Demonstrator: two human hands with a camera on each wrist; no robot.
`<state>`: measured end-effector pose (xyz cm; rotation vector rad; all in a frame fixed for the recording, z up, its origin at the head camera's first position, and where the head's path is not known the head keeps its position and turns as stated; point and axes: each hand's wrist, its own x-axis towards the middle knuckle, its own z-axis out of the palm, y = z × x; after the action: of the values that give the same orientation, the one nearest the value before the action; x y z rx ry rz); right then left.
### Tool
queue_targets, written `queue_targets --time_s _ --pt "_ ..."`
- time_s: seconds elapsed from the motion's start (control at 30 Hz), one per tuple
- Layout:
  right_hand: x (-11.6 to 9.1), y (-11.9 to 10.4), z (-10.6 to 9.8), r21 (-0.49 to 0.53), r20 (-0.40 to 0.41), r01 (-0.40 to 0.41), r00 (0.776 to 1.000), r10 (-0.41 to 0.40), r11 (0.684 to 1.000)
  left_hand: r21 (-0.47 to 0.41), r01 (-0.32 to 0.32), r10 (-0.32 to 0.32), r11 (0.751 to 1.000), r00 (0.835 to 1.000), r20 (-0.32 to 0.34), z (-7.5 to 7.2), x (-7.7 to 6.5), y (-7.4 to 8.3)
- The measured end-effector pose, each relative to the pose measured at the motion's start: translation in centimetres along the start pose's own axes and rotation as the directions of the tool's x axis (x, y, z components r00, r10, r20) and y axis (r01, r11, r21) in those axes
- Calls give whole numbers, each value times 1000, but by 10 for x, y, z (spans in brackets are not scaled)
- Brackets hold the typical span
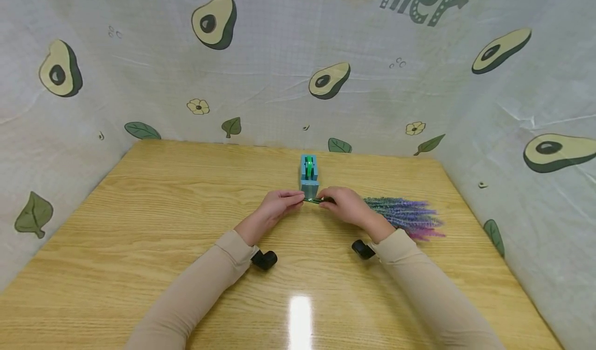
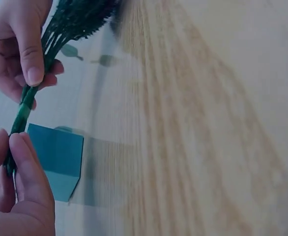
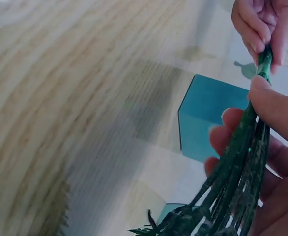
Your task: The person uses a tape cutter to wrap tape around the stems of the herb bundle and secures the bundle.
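Note:
A bunch of artificial lavender [image 1: 405, 214] with purple, blue and pink tips extends to the right, its green stems [image 3: 242, 147] gathered together. My left hand [image 1: 280, 205] pinches the stem ends between thumb and fingers. Farther up the stems, my right hand [image 1: 346, 205] grips the bundle, thumb on top in the right wrist view. Between the hands, a band of lighter green tape [image 2: 23, 112] wraps the stems. Just beyond the hands stands a blue tape dispenser [image 1: 309, 177] with a green tape roll [image 1: 309, 165] in it; its front is close to the stems.
The wooden table [image 1: 163, 210] runs back to a hanging cloth [image 1: 270, 71] printed with avocados and leaves, which also encloses both sides. Black wrist cameras [image 1: 264, 260] hang below the cuffs. A bright reflection lies on the near tabletop.

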<state>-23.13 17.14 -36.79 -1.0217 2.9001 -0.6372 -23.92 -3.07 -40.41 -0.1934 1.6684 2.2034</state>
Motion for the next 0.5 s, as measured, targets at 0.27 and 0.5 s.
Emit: queue_targets --time_s 0.27,0.5 --pt "3 5 -5 66 102 -22 995 15 998 -3 -12 12 1000 1000 -20 -1 1 2" --pt "0 8 -6 -49 117 -19 993 25 999 40 -17 18 999 1000 -23 0 0 2"
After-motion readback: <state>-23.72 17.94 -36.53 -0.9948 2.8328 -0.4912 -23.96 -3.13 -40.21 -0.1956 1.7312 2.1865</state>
